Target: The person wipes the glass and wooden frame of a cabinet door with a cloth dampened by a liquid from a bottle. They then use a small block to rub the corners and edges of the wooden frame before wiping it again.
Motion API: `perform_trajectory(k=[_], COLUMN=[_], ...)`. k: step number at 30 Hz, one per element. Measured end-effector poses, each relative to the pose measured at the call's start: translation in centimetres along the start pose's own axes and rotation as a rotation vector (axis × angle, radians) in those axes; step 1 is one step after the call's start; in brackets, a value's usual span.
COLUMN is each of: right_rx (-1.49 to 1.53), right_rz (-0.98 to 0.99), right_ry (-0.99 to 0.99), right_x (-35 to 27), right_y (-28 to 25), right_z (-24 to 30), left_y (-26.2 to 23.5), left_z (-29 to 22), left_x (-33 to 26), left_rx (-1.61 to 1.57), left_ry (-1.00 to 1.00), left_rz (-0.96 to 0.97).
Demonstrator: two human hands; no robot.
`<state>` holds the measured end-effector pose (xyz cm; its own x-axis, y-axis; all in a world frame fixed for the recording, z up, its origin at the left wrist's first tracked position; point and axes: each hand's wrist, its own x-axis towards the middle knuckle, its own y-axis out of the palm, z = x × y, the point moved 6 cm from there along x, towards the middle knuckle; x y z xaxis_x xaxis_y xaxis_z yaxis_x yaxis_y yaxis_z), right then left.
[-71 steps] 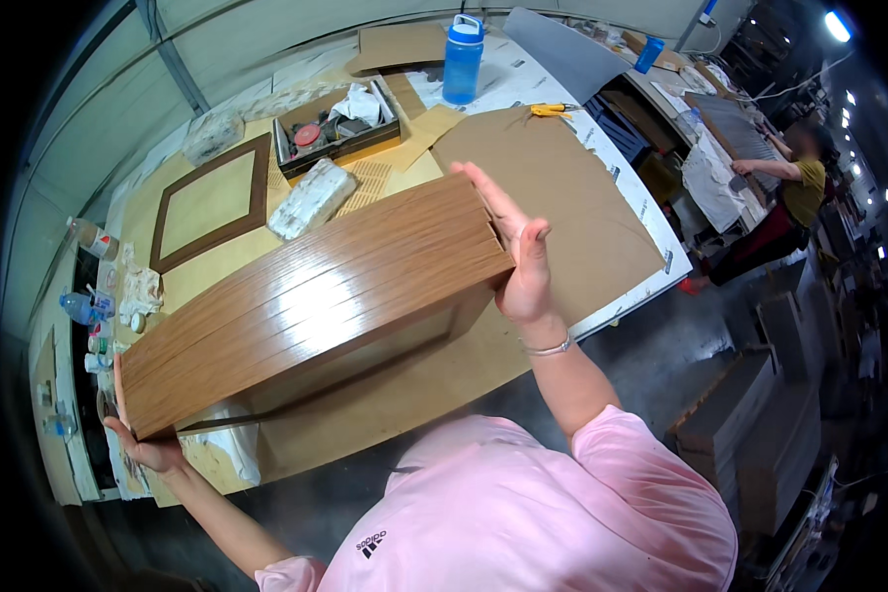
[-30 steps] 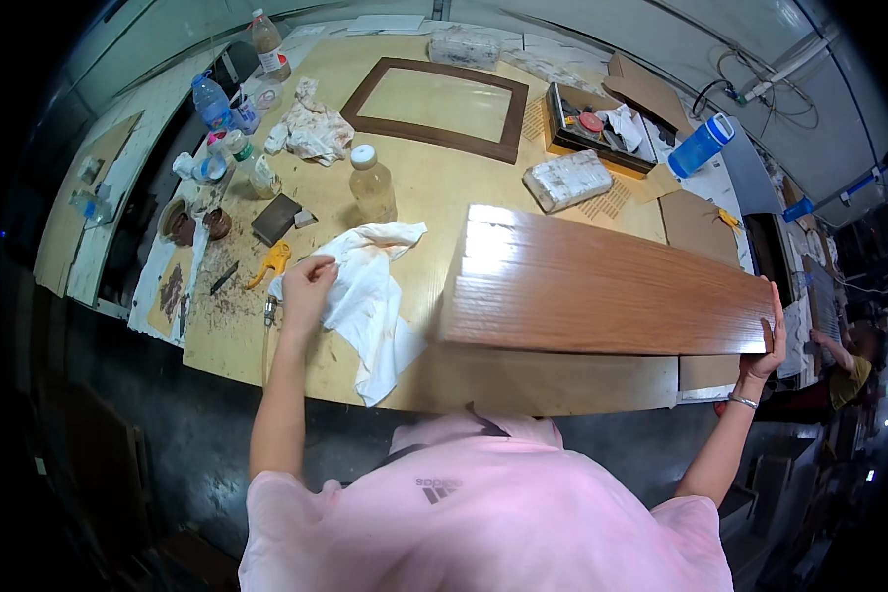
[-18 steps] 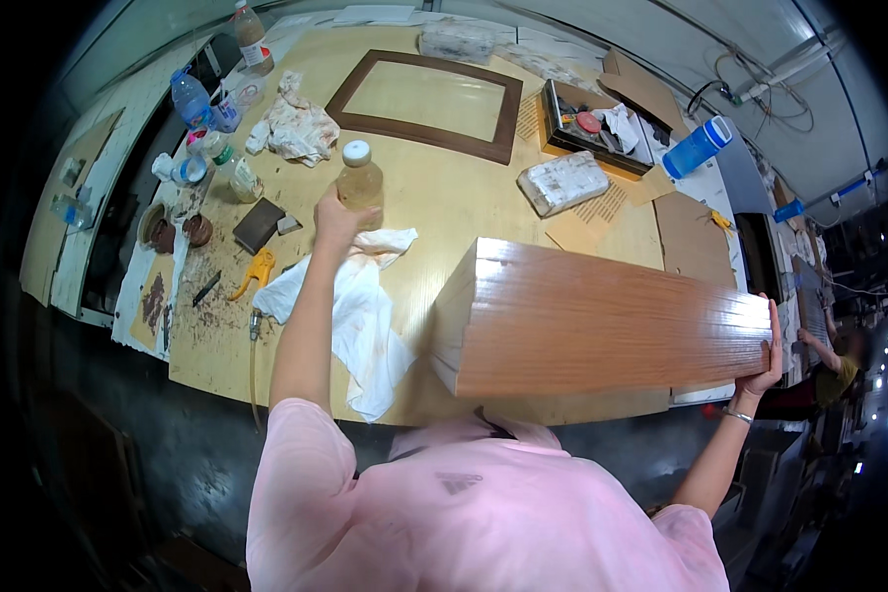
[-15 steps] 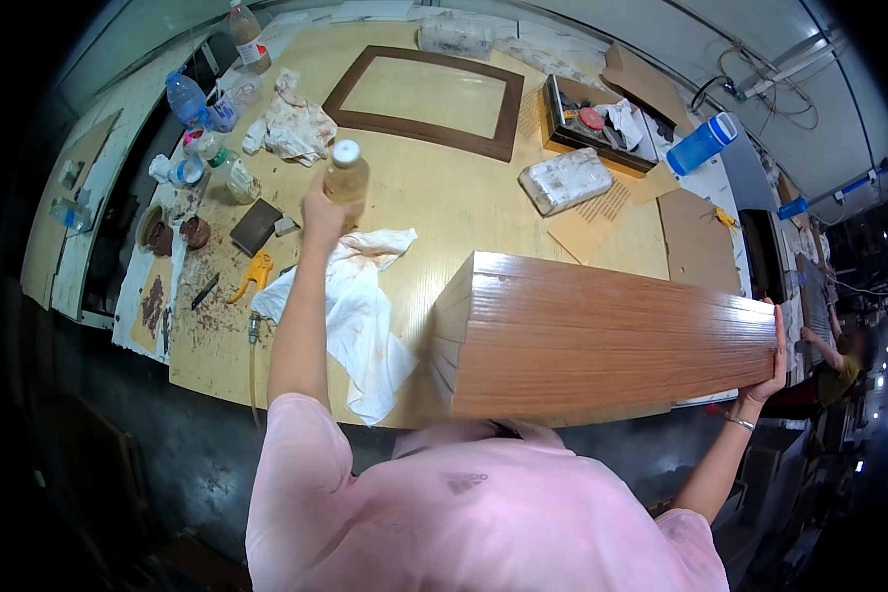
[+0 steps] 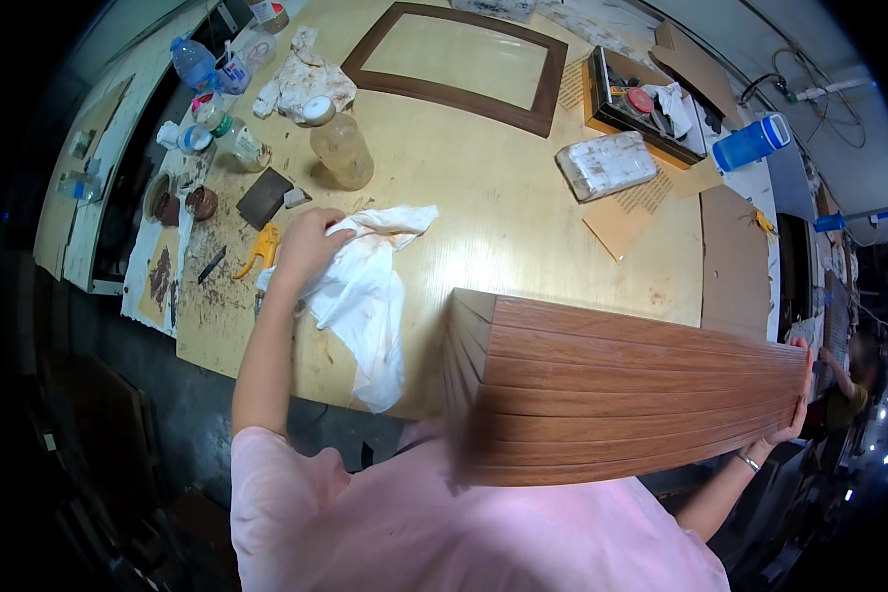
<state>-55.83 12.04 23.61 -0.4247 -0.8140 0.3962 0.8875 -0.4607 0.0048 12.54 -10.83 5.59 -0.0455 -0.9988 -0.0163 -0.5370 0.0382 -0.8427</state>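
Note:
My left hand (image 5: pixel 311 247) is at the upper end of a crumpled white cloth (image 5: pixel 375 296) on the table, its fingers curled onto the fabric. Just beyond it stands a clear bottle with a white cap and cloudy yellowish liquid (image 5: pixel 343 163). My right hand (image 5: pixel 797 400) grips the far right end of a long brown wood-grain piece (image 5: pixel 631 395), box-like, with parallel grooves along its face. This piece lies tilted in front of my body, over the table's near edge. Part of my right hand is hidden behind its end.
An orange air-gun-like tool (image 5: pixel 259 252), a dark sanding block (image 5: pixel 264 197) and brown pots (image 5: pixel 201 202) lie at left, near several bottles (image 5: pixel 195 64). Farther back are a brown frame (image 5: pixel 553 94), a white wrapped block (image 5: pixel 607 166), a tool box (image 5: pixel 651 138) and a blue bottle (image 5: pixel 752 143).
My left hand has let go of the bottle, leaving it standing, and come nearer onto the white cloth. The brown piece has tilted and shifted toward me, with my right hand still on its end.

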Motion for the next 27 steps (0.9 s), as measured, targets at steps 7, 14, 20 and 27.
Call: perform_trajectory(k=[7, 14, 20, 27], right_rx=[-0.001, 0.007, 0.039, -0.015], right_rz=[0.049, 0.010, 0.021, 0.062], right_ry=[-0.035, -0.002, -0.011, -0.025], right_x=[0.2, 0.2, -0.3, -0.3], right_y=[-0.7, -0.2, -0.5, -0.6], right_z=[-0.1, -0.2, -0.1, 0.0], left_y=[-3.0, -2.5, 3.9, 1.6], left_z=[-11.4, -17.7, -3.5, 6.3], left_x=[0.3, 1.8, 3.1, 7.8], left_rx=[-0.622, -1.423, -0.938, -0.634], left_ry=[0.211, 0.146, -0.148, -0.070], left_rz=[0.130, 0.164, 0.037, -0.442])
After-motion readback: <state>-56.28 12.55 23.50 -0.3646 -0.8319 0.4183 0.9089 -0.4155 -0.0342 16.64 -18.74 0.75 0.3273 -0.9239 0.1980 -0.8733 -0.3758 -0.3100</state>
